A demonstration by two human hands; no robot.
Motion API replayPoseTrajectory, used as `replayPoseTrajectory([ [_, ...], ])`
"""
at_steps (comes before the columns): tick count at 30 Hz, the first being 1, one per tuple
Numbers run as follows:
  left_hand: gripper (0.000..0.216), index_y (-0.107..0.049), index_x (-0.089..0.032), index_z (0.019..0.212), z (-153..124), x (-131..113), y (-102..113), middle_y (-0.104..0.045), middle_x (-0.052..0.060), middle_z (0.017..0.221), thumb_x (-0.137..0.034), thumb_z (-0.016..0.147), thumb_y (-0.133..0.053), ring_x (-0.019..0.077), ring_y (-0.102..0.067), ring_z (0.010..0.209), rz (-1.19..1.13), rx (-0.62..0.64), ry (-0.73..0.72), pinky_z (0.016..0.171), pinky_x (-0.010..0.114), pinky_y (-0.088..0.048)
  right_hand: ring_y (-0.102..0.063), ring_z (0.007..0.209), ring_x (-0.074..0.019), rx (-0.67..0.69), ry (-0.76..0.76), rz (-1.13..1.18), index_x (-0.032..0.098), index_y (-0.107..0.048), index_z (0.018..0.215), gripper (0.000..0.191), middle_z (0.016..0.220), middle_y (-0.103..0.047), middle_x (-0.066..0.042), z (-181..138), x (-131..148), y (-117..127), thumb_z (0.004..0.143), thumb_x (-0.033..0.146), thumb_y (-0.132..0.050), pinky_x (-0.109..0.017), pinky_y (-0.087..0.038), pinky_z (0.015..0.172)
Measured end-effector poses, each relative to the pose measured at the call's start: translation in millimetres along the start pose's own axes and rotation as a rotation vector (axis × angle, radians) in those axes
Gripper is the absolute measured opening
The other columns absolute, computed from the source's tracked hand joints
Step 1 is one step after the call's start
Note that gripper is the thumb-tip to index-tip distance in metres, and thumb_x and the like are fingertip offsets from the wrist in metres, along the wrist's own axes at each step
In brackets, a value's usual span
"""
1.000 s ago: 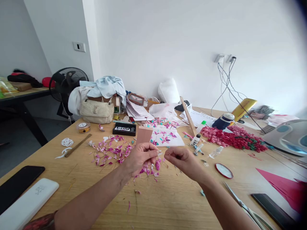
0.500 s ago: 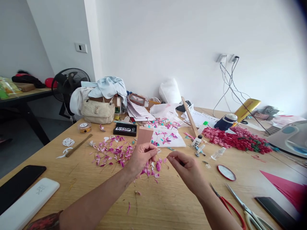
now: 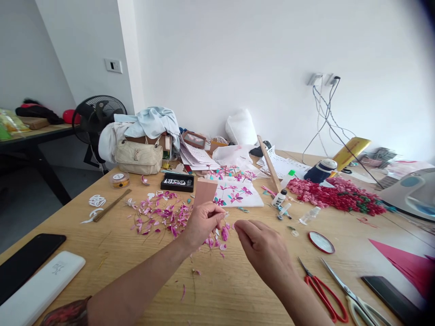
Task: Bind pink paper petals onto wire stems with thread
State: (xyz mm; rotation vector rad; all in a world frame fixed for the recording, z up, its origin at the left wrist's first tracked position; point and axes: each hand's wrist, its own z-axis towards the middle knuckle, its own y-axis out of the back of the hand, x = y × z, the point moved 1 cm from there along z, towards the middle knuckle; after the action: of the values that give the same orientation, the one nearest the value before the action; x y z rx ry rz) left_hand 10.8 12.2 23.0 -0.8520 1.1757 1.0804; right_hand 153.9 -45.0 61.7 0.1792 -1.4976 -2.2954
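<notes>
My left hand (image 3: pixel 204 222) is closed in a pinch over the middle of the table, with a small pale petal-like piece (image 3: pixel 226 213) at its fingertips. To its right, my right hand (image 3: pixel 261 242) has thumb and fingers pressed together, back of the hand up. Whatever it grips, perhaps something very thin, is too small to make out. A gap separates the two hands. Pink and purple petals with thin stems (image 3: pixel 163 213) lie loose left of and under my left hand. Beyond the hands, finished-looking pink flowers with teal leaves (image 3: pixel 236 195) rest on a white sheet (image 3: pixel 254 200).
Red-handled scissors (image 3: pixel 324 290) and white-handled scissors (image 3: pixel 355 296) lie at right front. Small bottles (image 3: pixel 279 199), a round red-rimmed lid (image 3: pixel 321 242) and a red flower bundle (image 3: pixel 335 195) are farther right. A power bank (image 3: pixel 50 283) and a black phone (image 3: pixel 32 260) lie at left.
My right hand has moved slightly left and rolled so that more of its back faces up. The left hand stays nearly in place, still pinching.
</notes>
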Motion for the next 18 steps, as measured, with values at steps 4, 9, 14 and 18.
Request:
replayPoseTrajectory([
  [4, 0.015, -0.066, -0.015, 0.071, 0, -4, -1, -0.052, 0.001, 0.066, -0.02, 0.076, -0.053, 0.0099, -0.05, 0.058, 0.308, 0.057, -0.189, 0.054, 0.021, -0.039, -0.051, 0.056, -0.0125, 0.148, 0.108, -0.009, 0.018, -0.06, 0.068, 0.026, 0.06, -0.059, -0.003, 13, 4, 12, 0.083, 0.015, -0.04, -0.022, -0.027, 0.051],
  [9, 0.016, -0.068, -0.018, 0.071, -5, -16, -2, -0.059, 0.003, 0.072, -0.018, 0.077, -0.053, 0.0119, -0.053, 0.064, 0.388, 0.361, -0.28, 0.061, 0.023, -0.042, -0.046, 0.054, -0.0098, 0.342, 0.186, 0.182, 0.017, -0.06, 0.063, 0.025, 0.058, -0.056, 0.0, 38, -17, 30, 0.082, 0.017, -0.044, -0.021, -0.028, 0.051],
  [14, 0.018, -0.065, -0.014, 0.075, -12, -15, 0, -0.056, 0.002, 0.065, -0.031, 0.075, -0.058, 0.0056, -0.046, 0.044, -0.064, 0.434, -0.019, 0.041, 0.018, -0.036, -0.04, 0.051, -0.0084, 0.461, 0.032, 0.702, 0.015, -0.06, 0.066, 0.022, 0.055, -0.05, 0.003, 42, -42, 15, 0.079, 0.031, -0.051, -0.02, -0.031, 0.048],
  [18, 0.016, -0.058, -0.014, 0.073, -12, -10, 2, -0.05, -0.003, 0.051, -0.029, 0.075, -0.059, 0.0044, -0.043, 0.041, -0.266, 0.217, 0.012, 0.04, 0.016, -0.032, -0.042, 0.052, -0.0094, 0.315, -0.143, 0.952, 0.015, -0.058, 0.066, 0.026, 0.056, -0.052, 0.002, 28, -40, -8, 0.075, 0.04, -0.055, -0.021, -0.032, 0.048],
])
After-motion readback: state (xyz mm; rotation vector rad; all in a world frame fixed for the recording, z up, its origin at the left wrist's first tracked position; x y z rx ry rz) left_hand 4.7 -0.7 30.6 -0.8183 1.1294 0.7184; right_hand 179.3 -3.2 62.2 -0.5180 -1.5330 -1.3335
